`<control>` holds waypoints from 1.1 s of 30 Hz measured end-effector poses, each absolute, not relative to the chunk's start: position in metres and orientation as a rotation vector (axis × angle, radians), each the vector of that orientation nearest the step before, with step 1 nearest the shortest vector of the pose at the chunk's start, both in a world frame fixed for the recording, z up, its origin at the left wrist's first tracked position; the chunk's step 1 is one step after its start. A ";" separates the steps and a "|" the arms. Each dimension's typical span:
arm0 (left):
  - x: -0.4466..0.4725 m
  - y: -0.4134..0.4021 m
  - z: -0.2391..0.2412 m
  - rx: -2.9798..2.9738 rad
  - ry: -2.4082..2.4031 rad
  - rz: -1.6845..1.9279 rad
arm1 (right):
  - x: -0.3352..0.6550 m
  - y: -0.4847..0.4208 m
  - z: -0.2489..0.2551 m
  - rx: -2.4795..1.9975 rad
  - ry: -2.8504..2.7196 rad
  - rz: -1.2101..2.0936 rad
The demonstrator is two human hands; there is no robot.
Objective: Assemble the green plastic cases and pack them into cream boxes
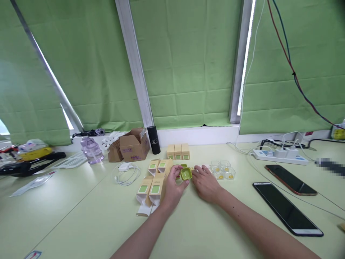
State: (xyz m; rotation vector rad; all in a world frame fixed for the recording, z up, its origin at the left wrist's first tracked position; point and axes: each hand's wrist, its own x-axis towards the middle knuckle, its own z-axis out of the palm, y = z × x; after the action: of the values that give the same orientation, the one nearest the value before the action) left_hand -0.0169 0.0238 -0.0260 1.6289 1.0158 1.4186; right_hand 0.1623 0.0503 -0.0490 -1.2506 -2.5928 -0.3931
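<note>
My left hand (174, 186) pinches a small square green cup (186, 174) between thumb and fingers, its hollow side facing me. More green plastic shows just behind the cup, partly hidden by it. Close on the right, my right hand (206, 182) rests low with its fingers bent together beside the cup; what they hold, if anything, is hidden. Past that hand stand several clear cups (223, 169) with yellow spots inside. Left of my left hand lie open cream boxes with green windows (144, 189), their white flaps towards me.
Three closed cream boxes (178, 151) stand behind the hands. Further left are a brown carton (133, 147), a black bottle (153, 140), a coiled white cable (126, 173) and a purple bottle (92, 151). On the right lie two phones (288, 207) and a power strip (280, 157).
</note>
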 end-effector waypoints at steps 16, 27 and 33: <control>-0.017 0.022 -0.027 1.687 0.981 1.466 | 0.161 0.053 -0.060 -1.244 -2.440 -0.414; -0.017 0.020 -0.027 1.723 1.043 1.419 | 0.171 0.021 -0.059 -1.154 -2.061 0.090; -0.017 0.022 -0.031 1.769 1.112 1.429 | 0.179 0.014 -0.055 -0.989 -1.576 0.842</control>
State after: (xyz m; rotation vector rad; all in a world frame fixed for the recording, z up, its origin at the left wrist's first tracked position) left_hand -0.0172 0.0223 -0.0315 1.7685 1.1118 1.4290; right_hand 0.1785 0.0138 -0.0546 -0.9886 -1.5757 0.8415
